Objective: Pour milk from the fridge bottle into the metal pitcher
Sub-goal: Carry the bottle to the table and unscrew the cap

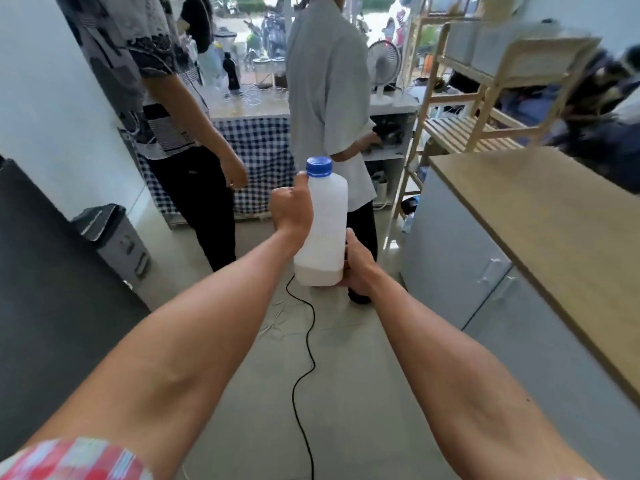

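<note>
- White translucent milk bottle (pixel 325 216), blue cap (pixel 319 166), thin white layer of milk at the bottom.
- Red-and-white checked sleeve (pixel 74 459) at the lower left.
- Blue-and-white gingham tablecloth (pixel 263 150).
- Black-and-white patterned shirt (pixel 138 64) with black trousers on one person.
- Pale grey shirt (pixel 322 84) with black trousers on the other person.
- Black cable (pixel 304 341) across the pale grey floor.
- Light wood countertop (pixel 540 216) over pale grey cabinet doors (pixel 485 271).
- Grey bin (pixel 117 237), black lid.
- White fan (pixel 382 64).
- Pale wood shelf rack (pixel 464 129).
</note>
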{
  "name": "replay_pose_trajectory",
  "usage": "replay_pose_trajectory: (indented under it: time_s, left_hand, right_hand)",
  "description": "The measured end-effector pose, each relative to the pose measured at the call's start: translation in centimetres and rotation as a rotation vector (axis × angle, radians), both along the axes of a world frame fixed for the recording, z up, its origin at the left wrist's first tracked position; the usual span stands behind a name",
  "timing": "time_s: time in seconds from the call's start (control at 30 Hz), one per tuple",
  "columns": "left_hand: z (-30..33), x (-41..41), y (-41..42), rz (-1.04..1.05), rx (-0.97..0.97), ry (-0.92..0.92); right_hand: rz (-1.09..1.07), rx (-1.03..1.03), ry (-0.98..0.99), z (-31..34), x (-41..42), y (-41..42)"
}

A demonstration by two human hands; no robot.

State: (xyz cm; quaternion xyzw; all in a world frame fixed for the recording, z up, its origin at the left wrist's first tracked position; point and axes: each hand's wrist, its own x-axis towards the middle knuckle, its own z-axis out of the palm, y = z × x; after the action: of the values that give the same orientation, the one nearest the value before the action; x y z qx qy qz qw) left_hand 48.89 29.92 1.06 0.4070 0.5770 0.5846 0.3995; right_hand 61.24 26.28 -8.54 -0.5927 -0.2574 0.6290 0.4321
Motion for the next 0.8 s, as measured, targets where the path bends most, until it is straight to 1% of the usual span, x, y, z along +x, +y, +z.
replay_pose_trajectory:
  time_s: [0.23,0.37,0.5,0.6,0.8]
  left_hand:
    - [0.5,15.3,-2.8,-0.225,0.029,-0.002]
    - [0.8,23.7,-5.5,-0.32,0.029,-0.004]
    - [0.2,31.6,-8.0,-0.411,0.031,-0.019]
    - [-0.4,37.2,-10.3,-0.496,0.015,-0.006]
    - [-1.1,46.6,-15.7,-0.681,-0.023,0.012]
  right_hand:
    - [-0.208,-0.012,-0.01,1.2,14.1,-5.4]
    - [-0.304,-0.002,-0.057,1.7,22.0,-9.4]
    - [-0.377,0.012,-0.012,1.8,28.7,-13.9]
    - [-0.447,-0.001,-0.049,1.4,33.4,-17.2]
    - [-0.602,-0.018,-0.033,0.6,41.2,-24.3]
